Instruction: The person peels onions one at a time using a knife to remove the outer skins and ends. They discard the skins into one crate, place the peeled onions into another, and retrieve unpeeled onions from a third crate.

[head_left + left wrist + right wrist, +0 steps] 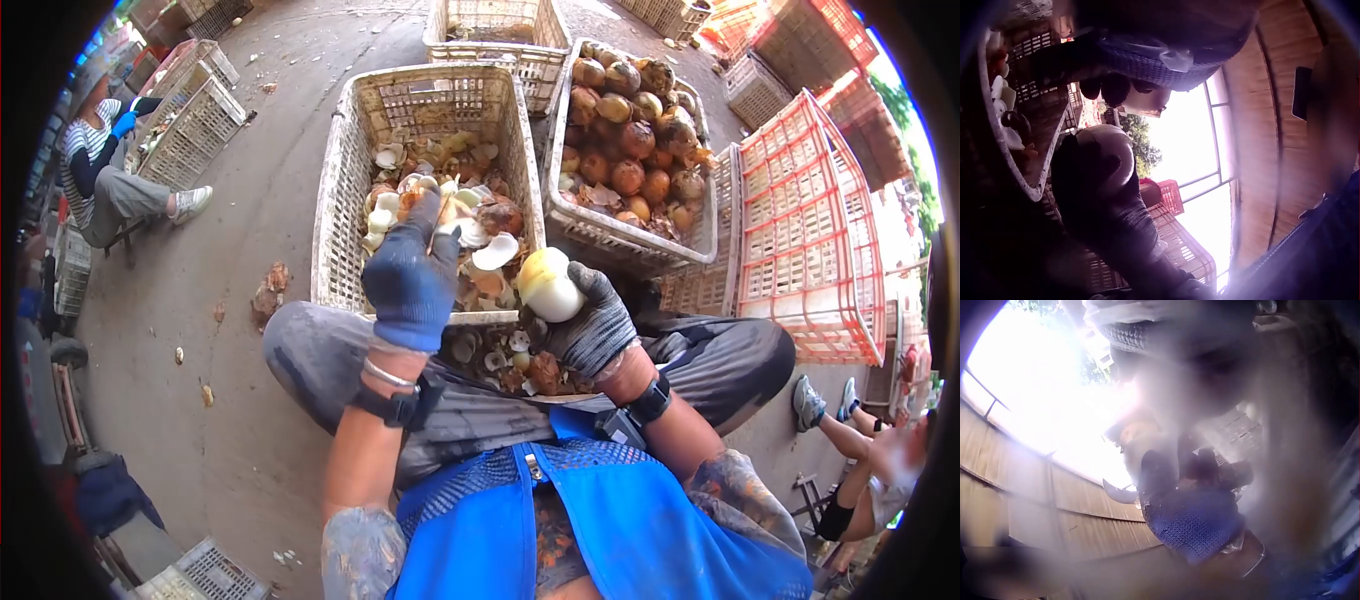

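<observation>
My right hand [598,325], in a grey glove, grips a peeled onion [550,285], white with a yellowish top, over the near edge of a crate [530,170]. In the left wrist view the onion [1110,153] sits in the dark glove's fingers. My left hand [410,290], in a blue glove, is beside it over the crate with fingers bent; a thin brown strip [437,222] shows between thumb and fingers, and I cannot tell whether they pinch it. A white onion layer [494,252] lies between the hands. In the right wrist view a pale curved piece [1119,492] shows beside the left hand [1194,519].
Onion skins [460,160] fill the bottom of the crate. A second crate [705,225] to its right holds brown onions [630,140]. Scraps [545,372] lie between my knees. Stacked crates [815,230] stand at right. One person sits at far left, another at lower right.
</observation>
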`<act>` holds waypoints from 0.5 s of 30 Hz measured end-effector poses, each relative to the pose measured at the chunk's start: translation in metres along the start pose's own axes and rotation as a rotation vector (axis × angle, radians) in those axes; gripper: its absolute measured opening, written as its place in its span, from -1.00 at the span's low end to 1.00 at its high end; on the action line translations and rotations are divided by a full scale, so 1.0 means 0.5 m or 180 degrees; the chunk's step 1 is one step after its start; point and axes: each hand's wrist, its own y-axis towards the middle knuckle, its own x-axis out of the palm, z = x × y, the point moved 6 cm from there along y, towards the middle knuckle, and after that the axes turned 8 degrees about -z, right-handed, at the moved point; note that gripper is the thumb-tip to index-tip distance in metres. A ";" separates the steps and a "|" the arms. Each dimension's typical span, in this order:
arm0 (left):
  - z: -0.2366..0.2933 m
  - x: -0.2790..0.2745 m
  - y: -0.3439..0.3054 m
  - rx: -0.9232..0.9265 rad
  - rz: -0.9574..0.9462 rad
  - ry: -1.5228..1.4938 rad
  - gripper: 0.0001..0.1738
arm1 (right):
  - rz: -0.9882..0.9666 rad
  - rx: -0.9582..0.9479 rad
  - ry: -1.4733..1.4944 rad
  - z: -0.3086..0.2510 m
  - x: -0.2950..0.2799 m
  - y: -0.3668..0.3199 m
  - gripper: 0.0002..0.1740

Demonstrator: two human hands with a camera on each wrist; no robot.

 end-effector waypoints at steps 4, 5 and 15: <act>0.047 0.035 -0.048 0.0242 -0.0297 -0.0487 -0.36 | 0.0404 -0.0258 -0.0322 -0.015 0.014 -0.002 -0.41; 0.065 0.053 -0.065 0.0616 -0.0425 -0.1106 -0.30 | 0.0108 -0.0198 -0.0410 -0.021 -0.003 0.008 -0.35; 0.026 0.025 -0.002 0.0521 -0.0138 -0.0435 -0.72 | 0.0109 -0.0363 -0.3102 -0.028 0.152 -0.032 0.10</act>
